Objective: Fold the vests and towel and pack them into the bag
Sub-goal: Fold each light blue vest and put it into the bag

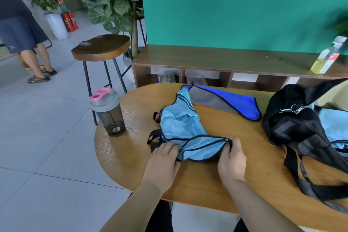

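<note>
Shaker bottle (108, 113) at left edge of bench (131, 156). Left hand (163, 160) curled, gripping near-left edge of light blue vest (182, 128), mid-bench. Right hand (232, 158) pinching its near-right corner. Blue-grey towel (226, 101) behind. Black bag (293, 124) at right.

bare tabletop (203, 179) nearside, shaker bottle (107, 112) left, black bag (301, 124) blocking right

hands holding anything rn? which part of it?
Both hold the light blue mesh vest. The left hand grips its near left edge, and the right hand pinches its near right corner at the black trim.
</note>
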The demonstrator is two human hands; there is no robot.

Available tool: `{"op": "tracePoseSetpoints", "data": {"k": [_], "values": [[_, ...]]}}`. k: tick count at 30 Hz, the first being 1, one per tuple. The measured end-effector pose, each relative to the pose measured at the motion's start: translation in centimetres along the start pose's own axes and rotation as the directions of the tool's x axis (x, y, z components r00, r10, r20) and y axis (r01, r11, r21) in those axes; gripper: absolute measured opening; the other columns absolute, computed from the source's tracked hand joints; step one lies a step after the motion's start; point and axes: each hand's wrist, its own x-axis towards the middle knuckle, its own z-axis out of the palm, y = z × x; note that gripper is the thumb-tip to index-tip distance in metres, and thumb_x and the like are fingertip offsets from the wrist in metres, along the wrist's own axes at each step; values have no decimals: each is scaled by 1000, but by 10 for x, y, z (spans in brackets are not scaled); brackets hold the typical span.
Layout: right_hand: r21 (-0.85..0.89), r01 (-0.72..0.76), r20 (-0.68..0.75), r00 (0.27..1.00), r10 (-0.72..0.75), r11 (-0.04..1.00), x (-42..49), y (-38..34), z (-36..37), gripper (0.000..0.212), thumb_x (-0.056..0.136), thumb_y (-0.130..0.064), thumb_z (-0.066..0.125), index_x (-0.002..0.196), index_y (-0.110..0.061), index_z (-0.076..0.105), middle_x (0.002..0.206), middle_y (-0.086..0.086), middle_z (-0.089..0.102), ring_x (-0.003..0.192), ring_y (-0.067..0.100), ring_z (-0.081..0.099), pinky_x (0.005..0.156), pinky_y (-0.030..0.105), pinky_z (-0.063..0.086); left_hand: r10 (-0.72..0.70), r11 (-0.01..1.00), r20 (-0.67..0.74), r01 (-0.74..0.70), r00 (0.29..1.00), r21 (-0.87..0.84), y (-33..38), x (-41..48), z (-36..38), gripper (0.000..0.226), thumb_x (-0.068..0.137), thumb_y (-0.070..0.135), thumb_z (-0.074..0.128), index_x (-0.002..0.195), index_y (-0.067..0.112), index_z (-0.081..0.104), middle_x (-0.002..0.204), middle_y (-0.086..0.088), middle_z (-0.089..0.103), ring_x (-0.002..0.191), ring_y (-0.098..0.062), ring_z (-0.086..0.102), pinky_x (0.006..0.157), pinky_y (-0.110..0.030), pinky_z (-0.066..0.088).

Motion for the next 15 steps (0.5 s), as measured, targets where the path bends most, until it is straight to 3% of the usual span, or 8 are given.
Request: {"op": "tracePoseSetpoints", "data": {"k": [4, 8, 9, 11, 13, 15], "values": [[-85, -21, -74, 997, 15, 996, 20, 22, -26, 17, 108, -19, 40, 110, -24, 56, 94, 4, 64, 88, 28, 60, 78, 41, 47, 9, 1000, -50, -8, 999, 26, 1, 1, 0, 31, 102, 31, 56, 132, 27, 61, 135, 12, 56, 131, -15, 49, 109, -34, 44], [-113, -81, -215, 975, 55, 990, 24, 38, -41, 30, 101, -17, 38, 118, -15, 62, 114, 7, 57, 114, 30, 47, 99, 46, 41, -41, 999, 7, 41, 999, 9, 5, 2, -1, 40, 104, 37, 53, 143, 30, 54, 147, 14, 51, 134, -11, 48, 107, -31, 49], [-122, -56, -257, 966, 22, 991, 21, 37, -42, 34, 97, -20, 38, 119, -16, 64, 118, 7, 57, 116, 30, 46, 102, 47, 40, -63, 998, 11, 63, 998, -3, 5, 2, -1, 42, 104, 37, 53, 145, 29, 53, 149, 12, 49, 133, -11, 50, 104, -30, 50], [-242, 173, -255, 938, -235, 955, 13, 34, -41, 35, 96, -25, 44, 123, -14, 64, 126, 9, 59, 121, 33, 49, 103, 46, 38, -96, 995, 18, 96, 995, -23, 6, 2, -3, 44, 104, 39, 53, 147, 28, 50, 152, 9, 45, 132, -11, 51, 100, -29, 52], [-392, 486, 38, 857, -514, 781, 4, 28, -36, 47, 101, -39, 55, 141, -13, 57, 144, 7, 54, 137, 31, 47, 114, 45, 37, -88, 996, 43, 89, 995, -12, 6, 2, -3, 47, 105, 41, 50, 151, 29, 46, 156, 11, 42, 138, -10, 47, 105, -30, 49], [-458, 658, 438, 752, -492, 598, -3, 24, -28, 74, 100, -62, 54, 161, -23, 36, 161, -2, 39, 150, 21, 34, 124, 43, 30, -66, 998, 58, 66, 996, 6, 6, 3, -3, 49, 106, 42, 47, 154, 30, 43, 158, 12, 43, 144, -10, 41, 113, -32, 44]]}}
